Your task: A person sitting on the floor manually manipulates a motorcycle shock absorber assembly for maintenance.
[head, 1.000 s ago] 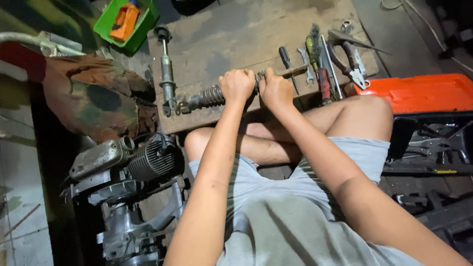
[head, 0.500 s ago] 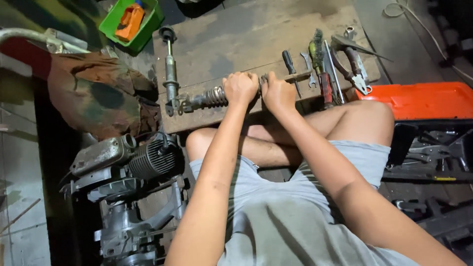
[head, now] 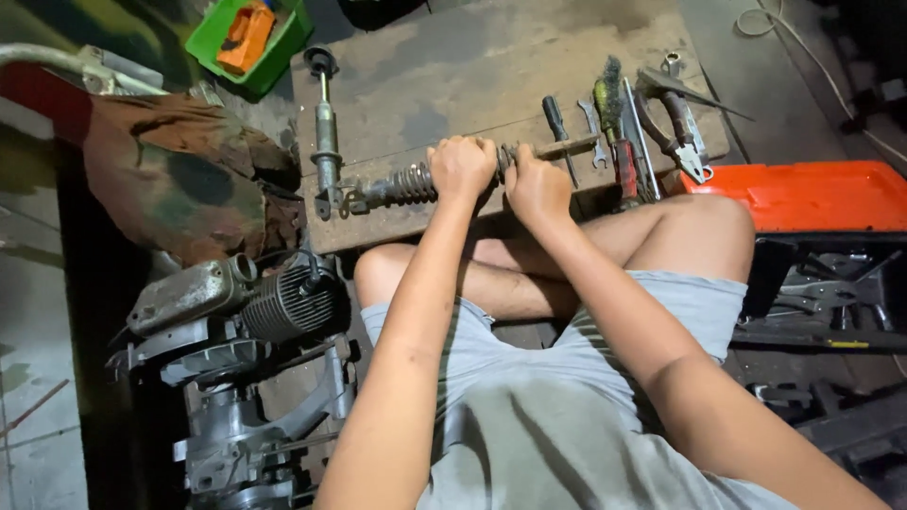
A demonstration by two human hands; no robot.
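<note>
I sit cross-legged behind a wooden board point(head: 453, 76) lying on the floor. A coil-spring shock absorber point(head: 397, 186) lies along the board's near edge. My left hand point(head: 461, 167) is clenched around the spring near its middle. Just to its right, my right hand point(head: 536, 187) grips the same shock absorber at its right end, where a wooden-handled tool point(head: 567, 148) sticks out. A second bare shock rod point(head: 327, 132) lies upright on the board at the left.
Hand tools lie at the board's right: a screwdriver point(head: 557, 127), a wrench point(head: 592, 130), a wire brush point(head: 612, 113), pliers point(head: 675, 127). An orange toolbox tray point(head: 803, 194) stands right. An engine point(head: 255, 312) sits left; a green bin point(head: 250, 38) is behind.
Both hands keep their grip on the shock absorber. The view has shifted slightly, so the board and hands sit a little lower in the picture.
</note>
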